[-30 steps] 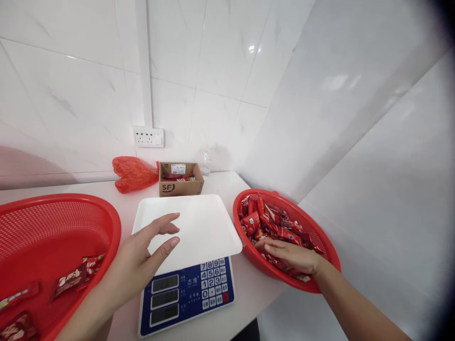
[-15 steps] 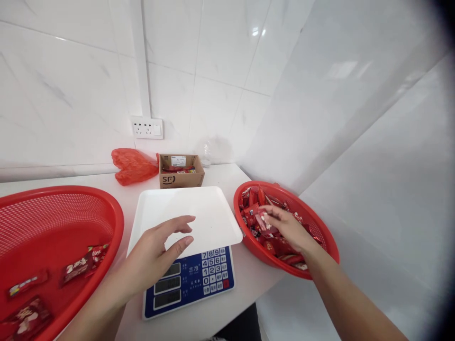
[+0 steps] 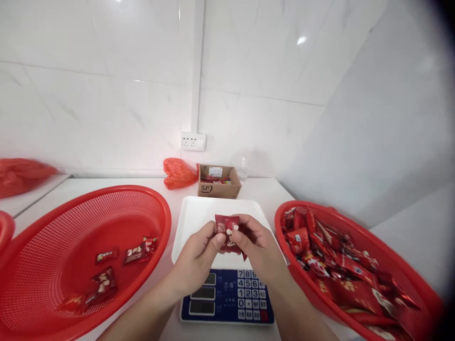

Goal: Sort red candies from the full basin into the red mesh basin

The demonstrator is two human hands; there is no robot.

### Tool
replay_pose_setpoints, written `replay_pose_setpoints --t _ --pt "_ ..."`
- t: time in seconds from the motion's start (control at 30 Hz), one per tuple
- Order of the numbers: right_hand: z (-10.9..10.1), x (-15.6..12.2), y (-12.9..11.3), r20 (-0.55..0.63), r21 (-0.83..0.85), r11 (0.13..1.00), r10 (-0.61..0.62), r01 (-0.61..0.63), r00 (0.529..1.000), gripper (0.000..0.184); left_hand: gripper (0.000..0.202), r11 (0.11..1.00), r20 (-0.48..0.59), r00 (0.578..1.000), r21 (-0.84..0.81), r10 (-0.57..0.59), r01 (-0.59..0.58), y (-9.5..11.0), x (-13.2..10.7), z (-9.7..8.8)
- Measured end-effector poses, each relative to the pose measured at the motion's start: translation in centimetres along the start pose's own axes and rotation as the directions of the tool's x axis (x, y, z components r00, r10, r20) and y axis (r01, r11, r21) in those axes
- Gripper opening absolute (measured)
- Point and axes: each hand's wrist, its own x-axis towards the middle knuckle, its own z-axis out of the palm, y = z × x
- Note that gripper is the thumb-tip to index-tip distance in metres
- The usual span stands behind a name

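Both my hands meet over the white pan point(image 3: 199, 213) of a blue-fronted scale point(image 3: 227, 296). My left hand point(image 3: 199, 255) and my right hand point(image 3: 258, 246) pinch small red candy packets point(image 3: 227, 229) between their fingertips, held just above the pan. A red basket point(image 3: 359, 265) heaped with red packets stands to the right of the scale. To the left a larger red basket point(image 3: 81, 255) holds several loose packets point(image 3: 137, 251) on its bottom.
A small cardboard box point(image 3: 218, 187) and a crumpled red plastic bag point(image 3: 179, 173) sit at the back by the tiled wall, under a wall socket point(image 3: 194, 141). Another red bag point(image 3: 21, 173) lies far left. The right basket sits close to the counter's right edge.
My right hand has left the right basket with packets and come over the scale pan. My left hand has closed onto them too. The view has swung to the left.
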Motion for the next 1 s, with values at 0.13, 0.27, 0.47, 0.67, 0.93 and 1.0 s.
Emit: replay_pose_setpoints --t 0.13,0.27,0.47,0.67,0.93,1.0 --pt "-0.1 1.3 0.6 0.242 0.156 0.986 0.027 -0.067 0.97 0.055 0.037 0.983 0.057 0.998 -0.184 -0.012 0.022 0.1 0.4 -0.6" --pt "-0.3 1.9 0.8 0.36 0.254 0.954 0.063 -0.162 0.931 0.067 0.045 0.95 0.118 0.992 -0.301 -0.051 0.084 -0.2 1.1 -0.5" --pt "-0.6 2.3 0.9 0.224 0.348 0.934 0.006 -0.085 0.975 0.048 0.042 0.909 0.084 0.988 -0.389 -0.126 0.149 -0.5 2.4 0.8" --pt "-0.8 2.7 0.7 0.093 0.291 0.953 -0.115 0.083 0.989 0.035 0.037 0.887 0.058 0.99 -0.44 -0.13 0.142 -1.0 3.1 1.6" --pt "-1.7 2.2 -0.3 0.088 0.057 0.996 -0.079 0.074 0.993 0.037 0.033 0.929 -0.04 0.995 -0.362 -0.09 0.07 -1.4 3.1 0.6" --pt "-2.1 2.2 -0.6 0.048 -0.065 0.992 -0.102 0.105 0.994 0.034 0.032 0.98 -0.132 0.989 -0.193 -0.073 0.046 -1.2 2.9 0.4"
